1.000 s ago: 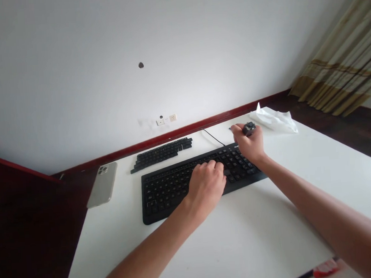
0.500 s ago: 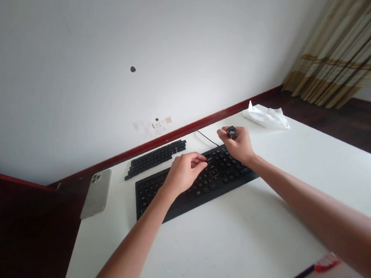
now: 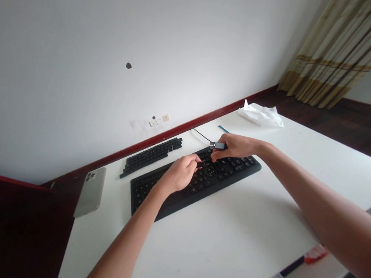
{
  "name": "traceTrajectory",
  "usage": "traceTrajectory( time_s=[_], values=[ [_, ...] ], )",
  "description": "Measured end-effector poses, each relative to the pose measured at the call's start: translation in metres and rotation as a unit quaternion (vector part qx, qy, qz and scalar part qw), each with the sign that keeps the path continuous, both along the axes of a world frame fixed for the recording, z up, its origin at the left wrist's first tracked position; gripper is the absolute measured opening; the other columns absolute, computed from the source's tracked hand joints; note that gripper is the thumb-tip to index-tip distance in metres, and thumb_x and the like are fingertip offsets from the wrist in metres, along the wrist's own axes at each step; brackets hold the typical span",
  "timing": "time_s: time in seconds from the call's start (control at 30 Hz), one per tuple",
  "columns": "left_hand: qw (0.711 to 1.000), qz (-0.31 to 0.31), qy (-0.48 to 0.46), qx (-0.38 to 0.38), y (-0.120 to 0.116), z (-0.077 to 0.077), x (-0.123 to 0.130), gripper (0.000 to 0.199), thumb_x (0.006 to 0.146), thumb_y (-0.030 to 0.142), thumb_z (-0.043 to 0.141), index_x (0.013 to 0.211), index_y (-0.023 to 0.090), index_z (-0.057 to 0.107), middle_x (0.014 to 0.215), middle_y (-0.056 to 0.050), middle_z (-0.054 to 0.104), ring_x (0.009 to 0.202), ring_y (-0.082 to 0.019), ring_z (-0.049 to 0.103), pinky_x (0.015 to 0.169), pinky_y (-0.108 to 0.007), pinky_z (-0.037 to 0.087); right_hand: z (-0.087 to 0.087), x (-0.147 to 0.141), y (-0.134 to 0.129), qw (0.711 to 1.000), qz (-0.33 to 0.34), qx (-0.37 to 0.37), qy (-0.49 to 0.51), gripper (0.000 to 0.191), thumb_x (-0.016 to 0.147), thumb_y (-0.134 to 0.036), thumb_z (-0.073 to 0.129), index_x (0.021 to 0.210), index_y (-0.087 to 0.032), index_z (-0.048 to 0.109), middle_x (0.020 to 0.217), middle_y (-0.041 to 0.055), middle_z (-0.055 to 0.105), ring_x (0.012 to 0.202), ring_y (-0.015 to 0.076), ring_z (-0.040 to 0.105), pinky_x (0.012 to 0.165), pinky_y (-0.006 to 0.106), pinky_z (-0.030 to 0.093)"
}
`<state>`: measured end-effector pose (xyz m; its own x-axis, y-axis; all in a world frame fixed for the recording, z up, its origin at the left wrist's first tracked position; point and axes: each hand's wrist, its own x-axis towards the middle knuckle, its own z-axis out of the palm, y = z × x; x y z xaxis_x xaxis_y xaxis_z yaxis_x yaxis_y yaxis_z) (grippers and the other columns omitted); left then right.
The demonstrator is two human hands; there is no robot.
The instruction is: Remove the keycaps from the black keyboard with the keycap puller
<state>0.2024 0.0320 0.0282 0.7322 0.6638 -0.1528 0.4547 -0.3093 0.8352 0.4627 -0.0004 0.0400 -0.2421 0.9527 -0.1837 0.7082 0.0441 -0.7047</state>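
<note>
Fingers of right hand (image 3: pixel 237 147) grip small dark gadget (image 3: pixel 217 145) over keyboard (image 3: pixel 148 196); left hand (image 3: pixel 179 174) curled, grip unclear.

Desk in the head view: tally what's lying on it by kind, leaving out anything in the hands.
Keyboard: 1
Block of loose black keycaps: 1
Phone: 1
Crumpled white sheet: 1
Thin teal stick: 1
Total: 5
</note>
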Motion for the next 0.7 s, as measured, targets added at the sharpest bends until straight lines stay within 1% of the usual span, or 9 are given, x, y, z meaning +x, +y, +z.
traceTrajectory(
  time_s=[0.07, 0.13, 0.27, 0.33, 0.4, 0.47, 0.57, 0.63, 0.7],
  values=[
    [0.999, -0.006, -0.001, -0.049, 0.000, 0.002, -0.002, 0.028, 0.097, 0.029, 0.042, 0.104, 0.019, 0.067, 0.086, -0.003, 0.067, 0.079, -0.017, 0.064, 0.077, -0.029, 0.053, 0.004, 0.001, -0.003, 0.999, 0.003, -0.037, -0.025, 0.043, 0.075, -0.064, 0.079, 0.080, -0.022, 0.082, 0.060, -0.0007, 0.060, 0.051, 0.0124, 0.042, 0.051, 0.029, 0.030],
    [0.988, -0.010, -0.031, -0.149, 0.001, 0.004, -0.002, 0.026, 0.094, 0.026, 0.045, 0.104, 0.017, 0.067, 0.085, -0.003, 0.063, 0.073, -0.015, 0.059, 0.070, -0.028, 0.051, 0.007, 0.000, -0.005, 0.997, 0.009, -0.056, -0.044, 0.046, 0.073, -0.068, 0.079, 0.080, -0.022, 0.082, 0.062, -0.0002, 0.062, 0.052, 0.0130, 0.044, 0.050, 0.029, 0.030],
    [0.924, -0.026, -0.133, -0.356, -0.001, 0.009, -0.001, 0.018, 0.084, 0.016, 0.051, 0.096, 0.017, 0.064, 0.087, -0.004, 0.060, 0.070, -0.012, 0.055, 0.064, -0.024, 0.047, 0.009, -0.003, -0.006, 0.996, 0.018, -0.079, -0.041, 0.047, 0.069, -0.068, 0.081, 0.076, -0.021, 0.079, 0.060, -0.0002, 0.062, 0.051, 0.0137, 0.046, 0.050, 0.029, 0.031],
    [0.900, -0.035, -0.158, -0.404, -0.002, 0.011, 0.000, 0.018, 0.080, 0.013, 0.052, 0.094, 0.018, 0.063, 0.090, -0.004, 0.059, 0.071, -0.011, 0.055, 0.064, -0.023, 0.046, 0.009, -0.004, -0.006, 0.995, 0.021, -0.085, -0.040, 0.046, 0.067, -0.066, 0.083, 0.074, -0.021, 0.079, 0.059, -0.0007, 0.060, 0.052, 0.0137, 0.046, 0.051, 0.029, 0.032],
    [0.896, -0.038, -0.163, -0.411, -0.002, 0.014, 0.001, 0.014, 0.082, 0.017, 0.053, 0.093, 0.019, 0.061, 0.089, -0.004, 0.058, 0.071, -0.011, 0.054, 0.062, -0.023, 0.044, 0.009, -0.005, -0.006, 0.994, 0.028, -0.095, -0.039, 0.043, 0.068, -0.065, 0.083, 0.076, -0.022, 0.080, 0.060, -0.0006, 0.062, 0.054, 0.0141, 0.048, 0.052, 0.029, 0.034],
    [0.925, -0.023, -0.148, -0.350, -0.003, 0.014, 0.001, 0.009, 0.088, 0.027, 0.057, 0.091, 0.020, 0.061, 0.083, -0.001, 0.055, 0.067, -0.011, 0.051, 0.060, -0.024, 0.042, 0.009, -0.006, -0.006, 0.993, 0.040, -0.109, -0.036, 0.041, 0.071, -0.063, 0.082, 0.082, -0.024, 0.083, 0.064, 0.0003, 0.066, 0.055, 0.0148, 0.051, 0.053, 0.028, 0.036],
    [0.990, 0.016, -0.071, -0.119, -0.003, 0.011, 0.000, 0.024, 0.089, 0.044, 0.067, 0.087, 0.021, 0.064, 0.072, 0.002, 0.052, 0.061, -0.011, 0.047, 0.058, -0.024, 0.040, 0.010, -0.006, -0.006, 0.991, 0.055, -0.119, -0.035, 0.040, 0.074, -0.062, 0.080, 0.088, -0.025, 0.085, 0.068, 0.0015, 0.070, 0.056, 0.0152, 0.054, 0.053, 0.028, 0.036],
    [0.999, 0.021, -0.004, 0.025, -0.003, 0.007, 0.000, 0.026, 0.089, 0.047, 0.070, 0.086, 0.021, 0.070, 0.066, 0.003, 0.054, 0.057, -0.012, 0.046, 0.059, -0.026, 0.040, 0.010, -0.006, -0.007, 0.989, 0.064, -0.126, -0.039, 0.040, 0.075, -0.062, 0.079, 0.089, -0.026, 0.085, 0.069, 0.0016, 0.070, 0.055, 0.0149, 0.053, 0.053, 0.028, 0.035],
    [0.994, 0.001, 0.039, 0.103, -0.005, 0.003, 0.000, 0.023, 0.089, 0.045, 0.070, 0.089, 0.023, 0.077, 0.063, 0.003, 0.059, 0.052, -0.012, 0.046, 0.060, -0.028, 0.042, 0.008, -0.005, -0.007, 0.987, 0.073, -0.136, -0.047, 0.039, 0.076, -0.062, 0.078, 0.091, -0.027, 0.085, 0.069, 0.0012, 0.070, 0.055, 0.0146, 0.052, 0.052, 0.028, 0.034]
  ],
)
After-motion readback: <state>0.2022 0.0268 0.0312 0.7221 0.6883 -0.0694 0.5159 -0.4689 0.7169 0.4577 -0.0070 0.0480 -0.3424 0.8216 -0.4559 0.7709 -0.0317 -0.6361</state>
